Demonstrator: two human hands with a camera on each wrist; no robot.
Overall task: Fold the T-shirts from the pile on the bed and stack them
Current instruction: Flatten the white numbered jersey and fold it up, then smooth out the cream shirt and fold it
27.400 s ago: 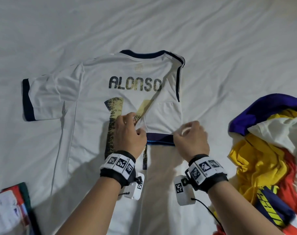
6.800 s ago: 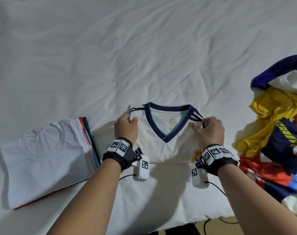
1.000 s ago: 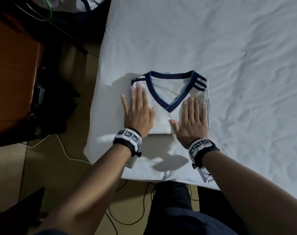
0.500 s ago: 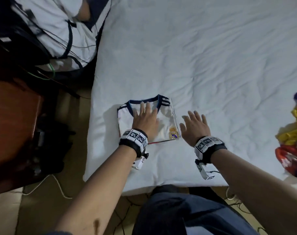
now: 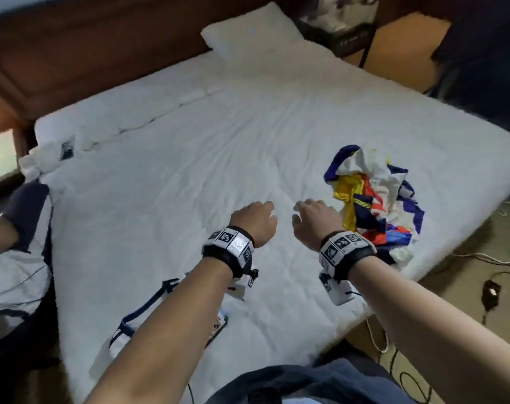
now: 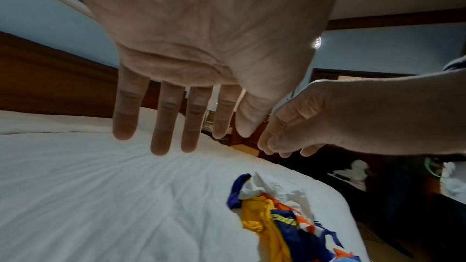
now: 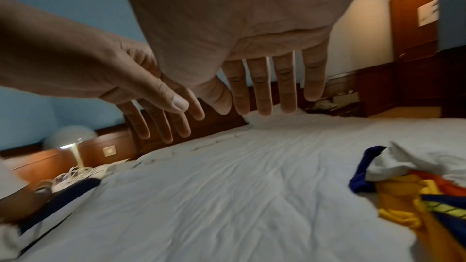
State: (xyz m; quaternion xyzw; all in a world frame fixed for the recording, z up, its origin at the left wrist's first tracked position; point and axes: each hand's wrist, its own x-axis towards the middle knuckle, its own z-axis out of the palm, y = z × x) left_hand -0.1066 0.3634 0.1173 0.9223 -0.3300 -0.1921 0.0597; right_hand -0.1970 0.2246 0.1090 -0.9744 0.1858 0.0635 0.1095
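The bed (image 5: 189,158) fills the middle of the head view, its headboard (image 5: 73,53) along the far left edge and a pillow (image 5: 248,33) at the far corner. The pile (image 5: 373,199) lies on the right part of the bed, near the right edge. Both hands are above the sheet, side by side near the middle: the left hand (image 5: 255,221) to the left, the right hand (image 5: 316,221) between it and the pile, just beside the pile. The stack (image 5: 137,325) sits on the near left corner of the bed, partly under the left forearm. A stand (image 5: 347,30) is behind the bed, right of the pillow. Cables (image 5: 487,258) lie on the floor to the right
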